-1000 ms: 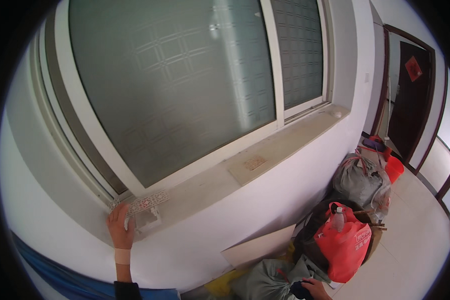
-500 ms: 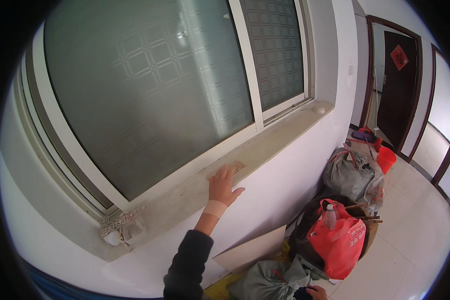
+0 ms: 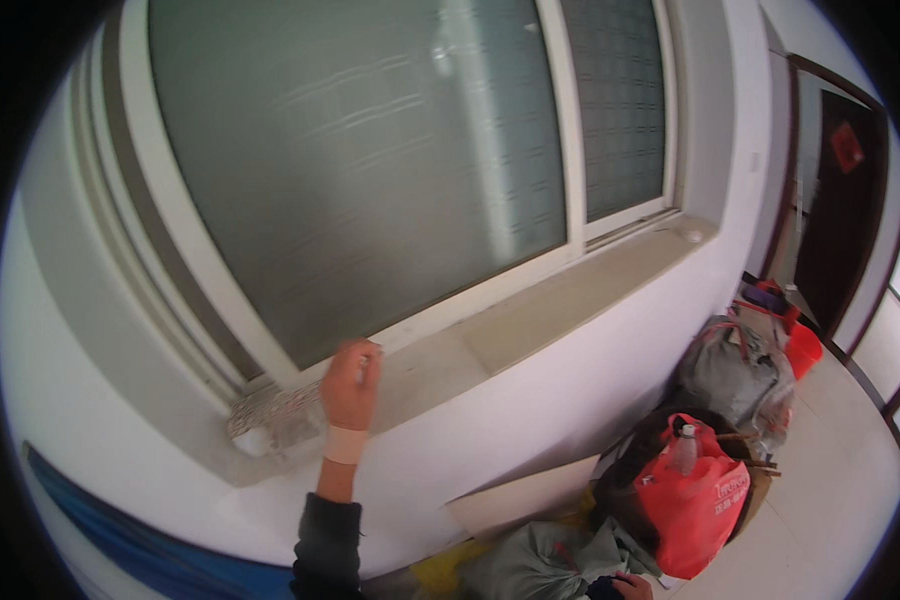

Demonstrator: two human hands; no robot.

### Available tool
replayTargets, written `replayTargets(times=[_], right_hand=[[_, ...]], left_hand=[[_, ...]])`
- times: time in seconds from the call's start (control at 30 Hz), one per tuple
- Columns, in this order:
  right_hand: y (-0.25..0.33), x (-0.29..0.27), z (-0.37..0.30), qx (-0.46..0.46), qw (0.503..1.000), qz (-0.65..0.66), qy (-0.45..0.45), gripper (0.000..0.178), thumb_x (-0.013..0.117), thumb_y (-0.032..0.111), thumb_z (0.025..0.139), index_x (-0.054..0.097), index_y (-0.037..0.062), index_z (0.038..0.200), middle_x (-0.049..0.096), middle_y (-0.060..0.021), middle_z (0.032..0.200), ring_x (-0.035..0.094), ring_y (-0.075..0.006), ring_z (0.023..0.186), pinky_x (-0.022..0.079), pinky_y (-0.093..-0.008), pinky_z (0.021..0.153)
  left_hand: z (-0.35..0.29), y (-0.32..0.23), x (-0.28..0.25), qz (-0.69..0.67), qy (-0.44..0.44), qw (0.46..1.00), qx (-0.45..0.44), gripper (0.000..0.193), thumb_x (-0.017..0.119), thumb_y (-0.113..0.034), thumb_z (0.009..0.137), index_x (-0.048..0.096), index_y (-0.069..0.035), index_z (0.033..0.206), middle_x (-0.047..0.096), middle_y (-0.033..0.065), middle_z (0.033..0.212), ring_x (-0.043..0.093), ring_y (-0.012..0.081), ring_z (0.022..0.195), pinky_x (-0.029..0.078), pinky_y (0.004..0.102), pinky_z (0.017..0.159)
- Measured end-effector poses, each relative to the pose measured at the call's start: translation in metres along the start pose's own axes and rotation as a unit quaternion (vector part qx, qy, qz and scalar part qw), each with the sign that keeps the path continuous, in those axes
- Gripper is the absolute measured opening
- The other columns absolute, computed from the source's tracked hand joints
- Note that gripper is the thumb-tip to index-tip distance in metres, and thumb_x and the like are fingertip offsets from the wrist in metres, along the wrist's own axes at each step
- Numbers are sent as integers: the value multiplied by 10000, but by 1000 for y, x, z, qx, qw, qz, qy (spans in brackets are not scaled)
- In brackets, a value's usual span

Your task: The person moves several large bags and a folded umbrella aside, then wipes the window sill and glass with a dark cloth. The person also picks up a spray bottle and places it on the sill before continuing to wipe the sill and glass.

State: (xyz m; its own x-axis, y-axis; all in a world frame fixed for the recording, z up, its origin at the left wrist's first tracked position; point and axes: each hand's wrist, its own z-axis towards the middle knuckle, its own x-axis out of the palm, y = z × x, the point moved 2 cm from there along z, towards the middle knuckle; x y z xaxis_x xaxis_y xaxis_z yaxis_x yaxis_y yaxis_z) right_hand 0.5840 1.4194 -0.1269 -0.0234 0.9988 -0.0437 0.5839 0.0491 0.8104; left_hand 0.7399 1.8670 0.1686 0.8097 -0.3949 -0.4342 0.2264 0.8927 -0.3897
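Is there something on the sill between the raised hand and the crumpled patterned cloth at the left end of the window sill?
Nothing visible. The left hand is on the window sill, right beside the crumpled patterned cloth; only bare sill lies between them, though whether they touch is unclear.

Setting: interior of a residential building, likely a home hallway or room. Indicators: a frosted sliding window [image 3: 370, 190] in a white frame above the left hand [image 3: 348, 392]; a stone windowsill [image 3: 530, 325] extending right of it; white plastered walls; a dark door [image 3: 840, 220] far right; bags [image 3: 695, 495] on tiled floor below right.
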Motion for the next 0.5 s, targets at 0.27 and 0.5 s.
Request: replayTargets(times=[0.27, 0.5], right_hand=[[-11, 19, 18, 15, 999, 8, 40, 350, 585, 166, 780, 571, -52, 1053, 611, -122, 940, 578, -167, 809, 466, -266, 704], [39, 30, 13, 62, 994, 82, 24, 329, 574, 223, 797, 588, -29, 1007, 600, -151, 951, 574, -224, 842, 452, -302, 730]], left_hand=[[-27, 99, -150, 296, -33, 955, 2, 133, 587, -32, 752, 562, -62, 879, 573, 72, 939, 557, 245, 845, 455, 321, 734], [-63, 76, -134, 248, -23, 968, -20, 347, 579, -119, 765, 538, -66, 1106, 518, 147, 1152, 450, 328, 1101, 334, 414, 928]])
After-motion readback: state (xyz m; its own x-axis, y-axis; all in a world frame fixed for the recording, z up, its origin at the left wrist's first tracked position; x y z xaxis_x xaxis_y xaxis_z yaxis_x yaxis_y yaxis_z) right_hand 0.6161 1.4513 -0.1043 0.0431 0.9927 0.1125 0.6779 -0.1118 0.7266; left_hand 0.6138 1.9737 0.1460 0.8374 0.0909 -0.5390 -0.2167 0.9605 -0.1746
